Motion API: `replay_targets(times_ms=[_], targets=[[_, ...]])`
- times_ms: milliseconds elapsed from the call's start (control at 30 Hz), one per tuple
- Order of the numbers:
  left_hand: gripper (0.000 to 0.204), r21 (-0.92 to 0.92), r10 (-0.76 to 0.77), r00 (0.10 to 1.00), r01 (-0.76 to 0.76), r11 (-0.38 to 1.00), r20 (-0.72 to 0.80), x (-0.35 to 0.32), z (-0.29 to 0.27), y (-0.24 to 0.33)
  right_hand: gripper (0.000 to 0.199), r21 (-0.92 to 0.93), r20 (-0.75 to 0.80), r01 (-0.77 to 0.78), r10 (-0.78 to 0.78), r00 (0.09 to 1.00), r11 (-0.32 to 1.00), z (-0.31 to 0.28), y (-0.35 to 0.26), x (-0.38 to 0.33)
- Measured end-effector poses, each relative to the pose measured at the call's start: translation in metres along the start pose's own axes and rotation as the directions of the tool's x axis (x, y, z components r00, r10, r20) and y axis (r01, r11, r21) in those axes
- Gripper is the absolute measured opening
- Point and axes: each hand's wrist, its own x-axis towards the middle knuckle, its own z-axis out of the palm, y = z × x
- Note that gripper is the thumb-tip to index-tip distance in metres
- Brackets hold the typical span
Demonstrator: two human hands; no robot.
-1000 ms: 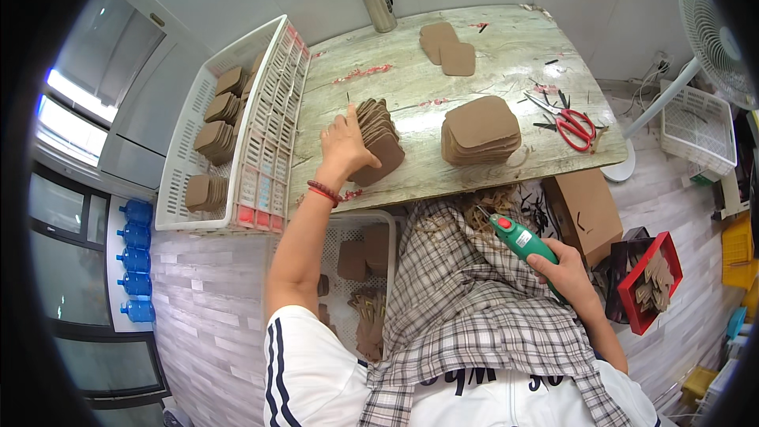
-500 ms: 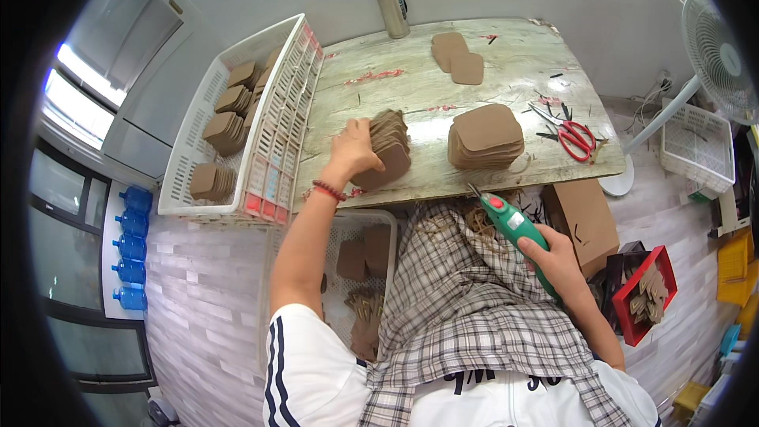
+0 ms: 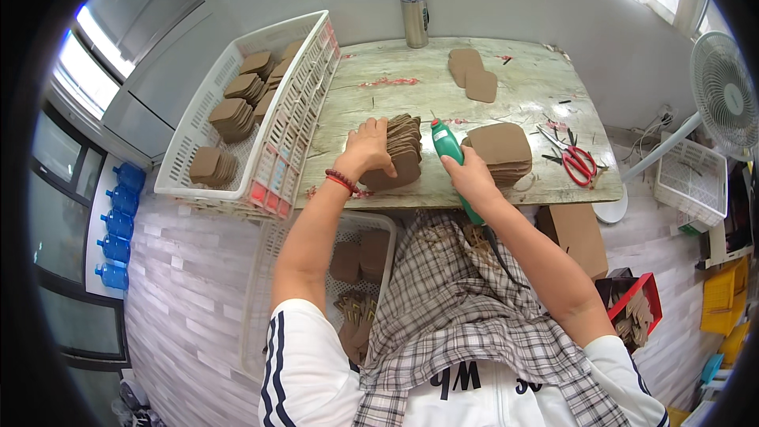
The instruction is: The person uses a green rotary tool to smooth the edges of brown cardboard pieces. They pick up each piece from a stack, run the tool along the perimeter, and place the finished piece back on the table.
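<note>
The pale plank floor (image 3: 190, 285) extended below the worn, light-green table (image 3: 534, 95). Near the table's front edge, the left hand (image 3: 368, 148), thumb and fingers parted, rested against a leaning stack of brown pieces (image 3: 405, 164). The right hand (image 3: 477, 182) gripped a green handheld tool (image 3: 445, 142); contact at its tip could not be determined. Farther back stood a steel flask (image 3: 414, 17), near the grey wall (image 3: 498, 0).

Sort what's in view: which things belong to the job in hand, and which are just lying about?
Seemingly in use:
green tool, in the right hand
leaning brown stack, touched by the left hand

Seemingly just lying about:
red-handled scissors
steel flask
white fan
</note>
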Motion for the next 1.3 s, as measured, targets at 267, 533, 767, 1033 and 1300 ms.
replay_targets(times_ms=[267,533,767,1033,1300], targets=[[0.113,-0.040,0.019,0.999,-0.021,0.999,-0.047,-0.005,0.001,-0.002,0.057,0.041,0.036,-0.014,0.012,0.999,0.999,0.016,0.002,0.004],[0.120,0.019,-0.030,0.999,0.029,0.999,0.040,-0.003,-0.006,0.001,0.061,0.031,0.036,-0.044,0.043,0.998,0.999,0.024,0.003,0.020],[0.122,0.009,-0.029,1.000,0.029,1.000,0.001,-0.007,-0.003,-0.004,0.058,0.102,0.077,-0.044,0.036,0.996,0.994,0.034,0.001,0.022],[0.106,-0.003,-0.024,0.999,0.024,1.000,-0.032,-0.009,0.003,-0.008,0.060,0.079,0.144,-0.001,-0.010,0.990,0.997,0.025,-0.005,0.006],[0.099,0.021,-0.061,0.984,0.066,0.998,-0.170,-0.010,-0.010,0.004,0.048,0.394,0.141,0.043,-0.107,0.984,0.918,-0.053,-0.019,-0.094]])
